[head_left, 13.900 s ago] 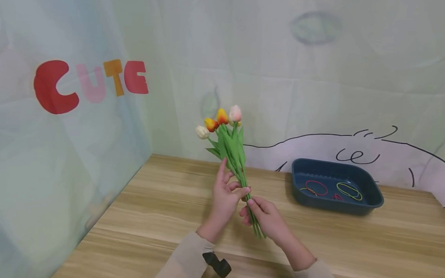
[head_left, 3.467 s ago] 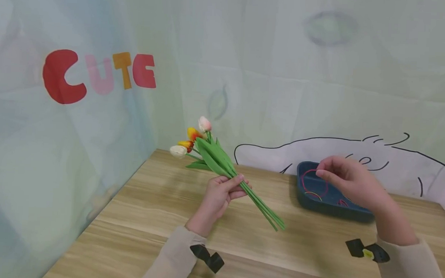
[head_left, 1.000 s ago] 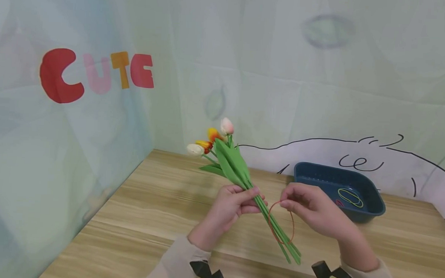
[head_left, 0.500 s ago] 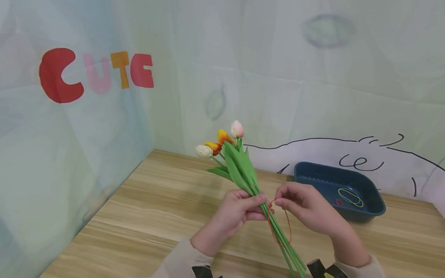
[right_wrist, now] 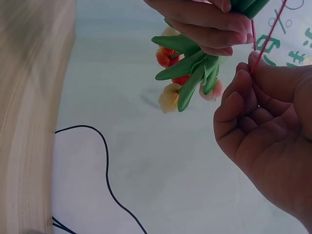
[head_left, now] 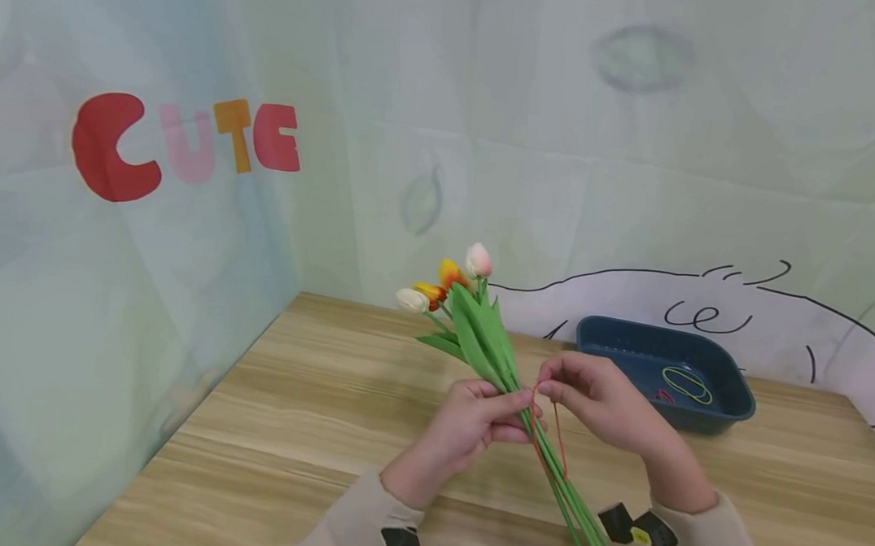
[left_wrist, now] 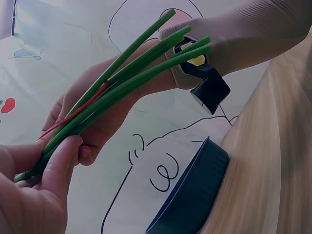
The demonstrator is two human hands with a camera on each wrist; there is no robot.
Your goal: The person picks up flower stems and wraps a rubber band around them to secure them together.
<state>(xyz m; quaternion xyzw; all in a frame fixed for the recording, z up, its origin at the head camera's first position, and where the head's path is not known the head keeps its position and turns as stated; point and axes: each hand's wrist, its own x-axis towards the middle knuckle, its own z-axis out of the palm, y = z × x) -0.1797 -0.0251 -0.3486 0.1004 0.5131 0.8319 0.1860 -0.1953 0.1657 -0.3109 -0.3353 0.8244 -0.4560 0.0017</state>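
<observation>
A bunch of tulips [head_left: 486, 332] with white, orange-yellow and pink heads slants over the table. My left hand [head_left: 467, 425] grips its green stems midway, thumb on top. Just right of it, my right hand [head_left: 600, 402] pinches a red rubber band [head_left: 558, 441] between thumb and fingertips. The band hangs as a narrow loop against the stems below the left hand. In the left wrist view the red band [left_wrist: 80, 108] crosses the stems [left_wrist: 131, 80] slantwise; whether it encircles them all, I cannot tell. The right wrist view shows the band [right_wrist: 268, 41] stretched straight from my right fingertips.
A dark blue basin [head_left: 651, 329] stands at the back right of the wooden table [head_left: 292, 413]. Inside lie yellow rubber bands [head_left: 687, 386] and a small red one [head_left: 664, 395]. Printed cloth [head_left: 530, 163] rises behind and at the left.
Both hands first held the tulips; then my right hand lifted the red rubber band from the basin and brought it to the stems. Lately the left hand shifted right and the loop narrowed.
</observation>
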